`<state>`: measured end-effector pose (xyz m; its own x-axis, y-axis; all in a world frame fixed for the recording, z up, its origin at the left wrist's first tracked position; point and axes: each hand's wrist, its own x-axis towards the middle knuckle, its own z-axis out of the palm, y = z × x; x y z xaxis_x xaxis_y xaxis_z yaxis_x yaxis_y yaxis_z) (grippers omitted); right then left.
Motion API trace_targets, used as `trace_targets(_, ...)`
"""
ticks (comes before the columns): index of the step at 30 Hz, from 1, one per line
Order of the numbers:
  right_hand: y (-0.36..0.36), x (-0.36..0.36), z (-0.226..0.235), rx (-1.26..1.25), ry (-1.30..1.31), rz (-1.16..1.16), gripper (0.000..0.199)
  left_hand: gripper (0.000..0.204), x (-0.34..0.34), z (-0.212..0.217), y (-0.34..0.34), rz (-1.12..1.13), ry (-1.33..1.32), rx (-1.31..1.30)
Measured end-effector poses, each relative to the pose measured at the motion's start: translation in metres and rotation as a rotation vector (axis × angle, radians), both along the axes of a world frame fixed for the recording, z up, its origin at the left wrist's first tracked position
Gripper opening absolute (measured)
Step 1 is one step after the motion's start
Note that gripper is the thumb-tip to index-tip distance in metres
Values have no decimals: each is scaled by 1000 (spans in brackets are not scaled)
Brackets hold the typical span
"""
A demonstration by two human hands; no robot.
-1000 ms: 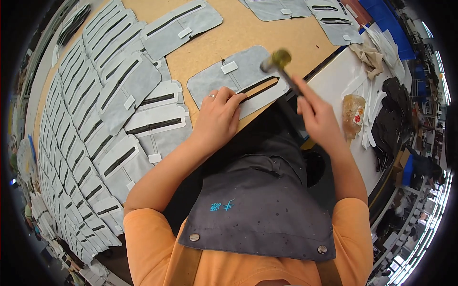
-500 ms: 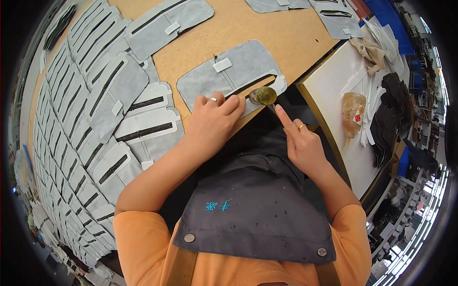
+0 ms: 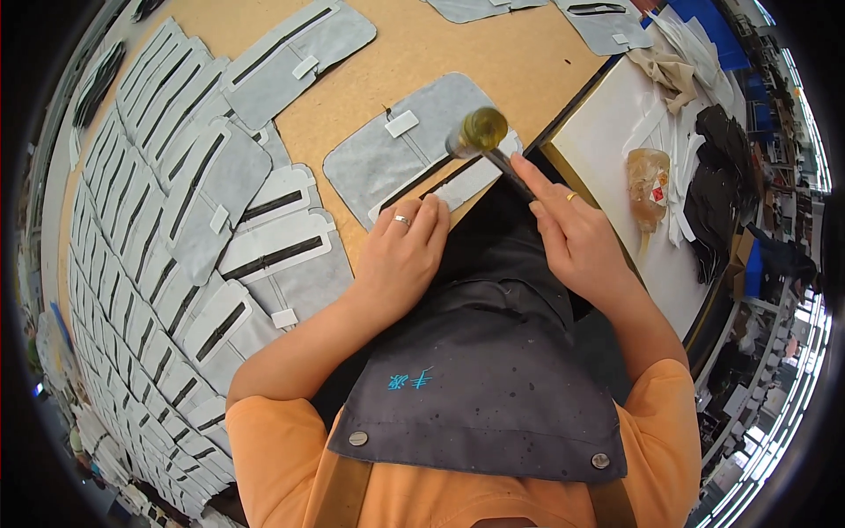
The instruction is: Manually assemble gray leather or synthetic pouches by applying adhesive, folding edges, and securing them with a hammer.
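A mallet with a yellowish, rounded head (image 3: 482, 129) is raised over the far right part of a grey panel. My right hand (image 3: 576, 233) is closed round its dark handle, the index finger stretched along it. The grey panel (image 3: 365, 167) lies at the table's near edge, with a long dark slot and a small white tab (image 3: 402, 124). A pale strip (image 3: 471, 182) is folded along the slot's near side. My left hand (image 3: 407, 251) holds the strip and panel edge down with bent fingers; its thumb is hidden.
Overlapping rows of similar slotted panels (image 3: 154, 264) cover the left side. More panels (image 3: 299, 57) lie at the back of the wooden table (image 3: 519, 53). On the white side table (image 3: 607, 123) at right sit an amber bottle (image 3: 649, 189), pale scraps and black pieces (image 3: 717, 194).
The mallet has lifted off the panel, and my right hand has moved up and right. My left hand has shifted slightly down. The strip beside the slot is now folded along it.
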<state>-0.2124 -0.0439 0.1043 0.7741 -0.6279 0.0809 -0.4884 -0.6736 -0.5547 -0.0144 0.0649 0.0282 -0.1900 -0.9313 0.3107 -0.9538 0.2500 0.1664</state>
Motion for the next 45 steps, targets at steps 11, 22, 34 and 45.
trace_targets(11, 3, 5, 4, -32, 148, 55, 61, 38, -8, 5, 3, 40, -106, -18)
trace_targets(22, 9, 16, 11, -152, -36, 35, 65, 39, -11, 6, 4, 94, -102, -20)
trace_targets(34, 21, -13, -27, -126, 58, -47, 64, 32, 8, 6, -15, 136, 387, 92)
trace_targets(45, 36, -15, -50, -64, 102, -93, 69, 37, 8, 9, -21, 103, 333, 128)
